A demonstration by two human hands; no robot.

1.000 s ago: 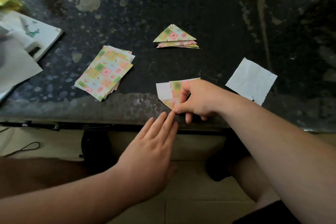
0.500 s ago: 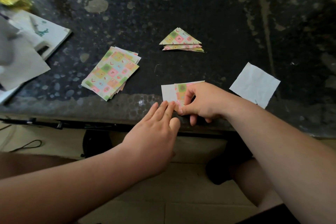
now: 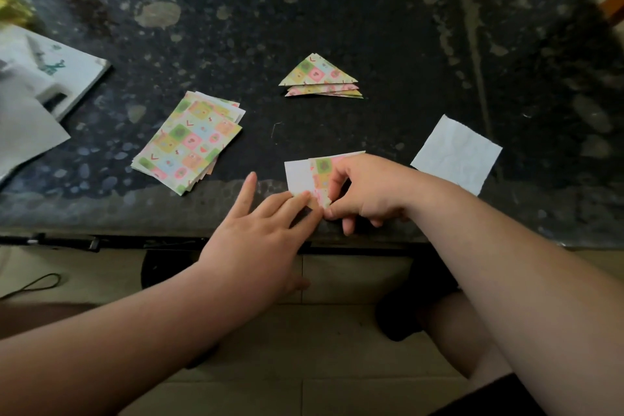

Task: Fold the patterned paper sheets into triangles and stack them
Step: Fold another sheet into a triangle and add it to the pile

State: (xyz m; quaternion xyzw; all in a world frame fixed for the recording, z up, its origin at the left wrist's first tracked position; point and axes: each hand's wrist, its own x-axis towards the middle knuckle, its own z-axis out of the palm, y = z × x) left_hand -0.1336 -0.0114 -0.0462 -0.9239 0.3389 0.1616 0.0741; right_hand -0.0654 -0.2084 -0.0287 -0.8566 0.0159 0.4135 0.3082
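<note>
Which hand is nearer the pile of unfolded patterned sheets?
Left. The left hand lies just right of the pile; the right hand sits farther right, pinching the half-folded sheet.

Half-folded patterned sheet (image 3: 304, 176) at table edge, flat sheet pile (image 3: 189, 149) left, triangle stack (image 3: 319, 76) behind

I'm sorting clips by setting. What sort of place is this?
Likely a home, at a worn dark table used for paper craft: a pile of patterned sheets, one sheet mid-fold, a stack of folded triangles, and a tiled floor below.
</note>
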